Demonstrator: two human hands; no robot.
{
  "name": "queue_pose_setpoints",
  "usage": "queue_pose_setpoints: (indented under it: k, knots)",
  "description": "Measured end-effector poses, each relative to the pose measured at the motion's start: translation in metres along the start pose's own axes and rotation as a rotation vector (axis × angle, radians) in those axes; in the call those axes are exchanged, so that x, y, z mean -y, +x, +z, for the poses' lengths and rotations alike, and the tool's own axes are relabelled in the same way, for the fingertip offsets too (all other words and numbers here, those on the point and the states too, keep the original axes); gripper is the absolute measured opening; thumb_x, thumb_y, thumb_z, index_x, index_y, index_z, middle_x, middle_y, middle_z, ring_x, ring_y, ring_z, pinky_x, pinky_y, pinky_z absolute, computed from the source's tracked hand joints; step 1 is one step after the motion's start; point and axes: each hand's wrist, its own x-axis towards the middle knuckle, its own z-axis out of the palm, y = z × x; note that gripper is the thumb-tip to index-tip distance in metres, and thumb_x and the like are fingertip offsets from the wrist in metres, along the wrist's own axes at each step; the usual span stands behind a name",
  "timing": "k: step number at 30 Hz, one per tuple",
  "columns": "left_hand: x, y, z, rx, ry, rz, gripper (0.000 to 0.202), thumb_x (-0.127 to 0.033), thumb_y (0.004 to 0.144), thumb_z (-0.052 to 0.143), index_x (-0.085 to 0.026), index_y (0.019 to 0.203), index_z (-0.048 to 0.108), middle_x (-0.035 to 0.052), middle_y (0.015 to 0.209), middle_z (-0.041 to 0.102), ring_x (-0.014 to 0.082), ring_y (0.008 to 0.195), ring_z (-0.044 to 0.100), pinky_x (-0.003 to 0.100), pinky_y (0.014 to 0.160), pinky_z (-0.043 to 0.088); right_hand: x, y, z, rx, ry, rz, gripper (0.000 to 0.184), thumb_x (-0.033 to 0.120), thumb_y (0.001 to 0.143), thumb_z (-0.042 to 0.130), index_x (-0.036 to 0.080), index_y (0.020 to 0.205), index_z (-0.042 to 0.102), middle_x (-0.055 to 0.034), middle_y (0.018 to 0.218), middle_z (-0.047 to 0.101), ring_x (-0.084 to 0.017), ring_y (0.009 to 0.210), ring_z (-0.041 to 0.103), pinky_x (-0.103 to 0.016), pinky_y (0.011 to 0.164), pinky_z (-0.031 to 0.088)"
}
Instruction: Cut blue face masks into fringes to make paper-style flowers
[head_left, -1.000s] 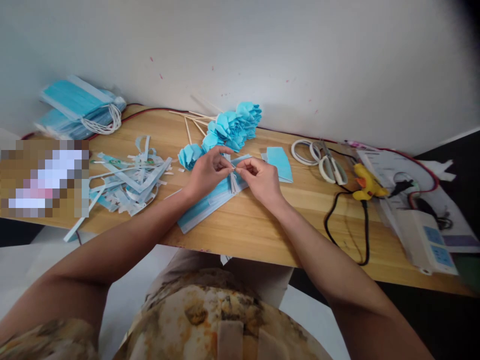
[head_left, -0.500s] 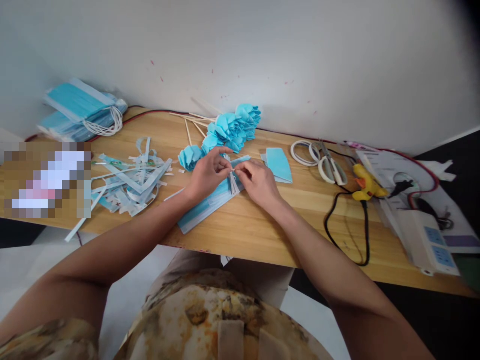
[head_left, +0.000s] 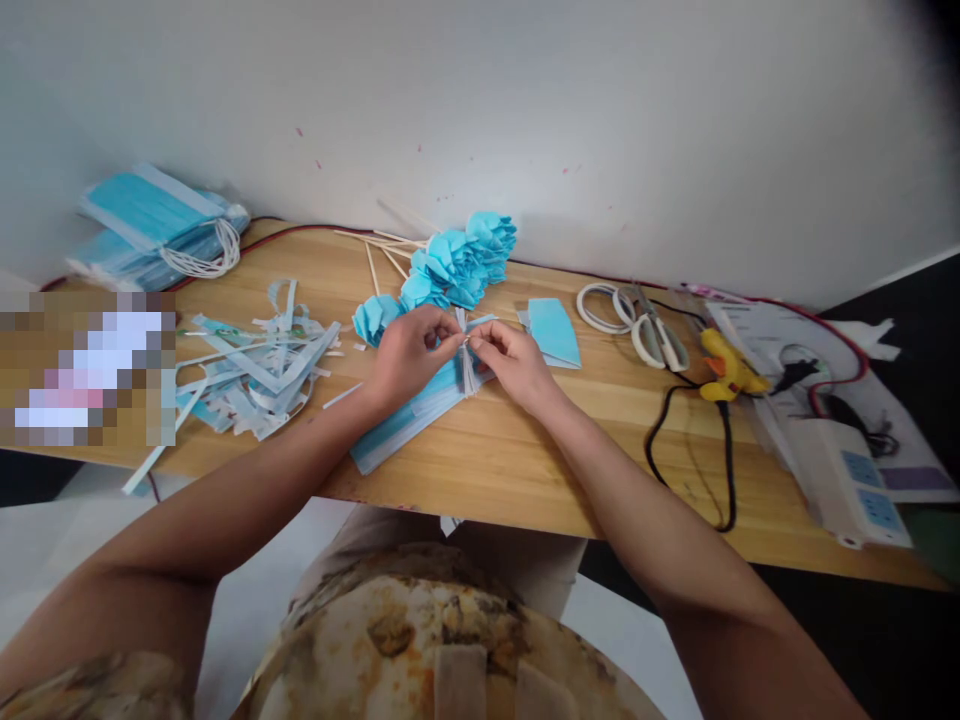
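My left hand [head_left: 409, 352] and my right hand [head_left: 510, 362] meet over the middle of the wooden table [head_left: 495, 455], both pinching a thin white strip [head_left: 466, 365] that hangs between the fingertips. Under the hands lies a flat blue face mask [head_left: 397, 425]. Just behind them sits a bunch of blue folded flowers [head_left: 457, 262] on thin wooden sticks, and one small blue flower [head_left: 373, 316] lies beside my left hand.
Cut mask scraps [head_left: 259, 360] pile up at the left, with a stack of masks [head_left: 154, 225] behind. To the right lie a blue cut piece [head_left: 553, 330], scissors [head_left: 645, 325], a yellow glue gun [head_left: 726, 368] with a black cord, and a power strip [head_left: 851, 478].
Both hands have stayed pinched together on the strip and shifted very slightly left; the view dipped a little.
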Motion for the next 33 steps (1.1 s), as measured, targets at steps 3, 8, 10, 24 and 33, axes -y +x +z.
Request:
queue_pose_setpoints:
  k: [3, 8, 10, 24, 33]
  knots:
    - [-0.002, 0.0, -0.003, 0.049, 0.081, 0.037, 0.006, -0.023, 0.082, 0.068, -0.019, 0.077, 0.067, 0.0012, 0.072, 0.062, 0.0128, 0.065, 0.049, 0.027, 0.062, 0.038, 0.001, 0.0, 0.0, -0.012, -0.009, -0.004, 0.018, 0.038, 0.086, 0.059, 0.021, 0.08, 0.062, 0.0014, 0.07, 0.059, -0.013, 0.064, 0.052, -0.026, 0.059, 0.045]
    - [-0.003, -0.001, -0.003, 0.067, 0.125, 0.039, 0.006, -0.02, 0.082, 0.064, -0.019, 0.077, 0.067, 0.001, 0.071, 0.062, 0.0128, 0.064, 0.049, 0.027, 0.061, 0.036, 0.002, 0.0, 0.001, -0.027, -0.021, -0.014, 0.018, 0.038, 0.086, 0.06, 0.021, 0.084, 0.065, 0.0, 0.074, 0.063, -0.014, 0.065, 0.054, -0.028, 0.061, 0.046]
    - [-0.003, -0.001, -0.002, 0.064, 0.124, 0.037, 0.007, -0.019, 0.083, 0.062, -0.018, 0.077, 0.066, 0.0003, 0.069, 0.06, 0.0123, 0.063, 0.048, 0.026, 0.06, 0.035, 0.003, -0.001, 0.001, -0.029, -0.027, -0.021, 0.018, 0.037, 0.086, 0.06, 0.021, 0.085, 0.066, -0.0007, 0.076, 0.065, -0.014, 0.066, 0.055, -0.028, 0.062, 0.047]
    - [-0.014, -0.003, -0.006, 0.097, 0.093, 0.042, 0.011, -0.011, 0.077, 0.055, -0.017, 0.069, 0.058, -0.0003, 0.066, 0.059, 0.0118, 0.062, 0.049, 0.027, 0.06, 0.037, -0.002, 0.009, -0.016, -0.335, 0.171, -0.012, 0.027, 0.05, 0.093, 0.053, 0.025, 0.087, 0.047, -0.0024, 0.085, 0.068, -0.016, 0.071, 0.068, -0.027, 0.055, 0.05]
    - [-0.014, -0.004, -0.005, 0.068, -0.059, 0.045, 0.009, -0.021, 0.084, 0.057, -0.017, 0.076, 0.06, 0.0007, 0.071, 0.061, 0.012, 0.065, 0.053, 0.026, 0.062, 0.042, 0.002, 0.01, -0.018, -0.307, 0.326, -0.04, 0.042, 0.064, 0.084, 0.064, 0.024, 0.085, 0.052, 0.0016, 0.076, 0.066, -0.011, 0.063, 0.064, -0.022, 0.052, 0.048]
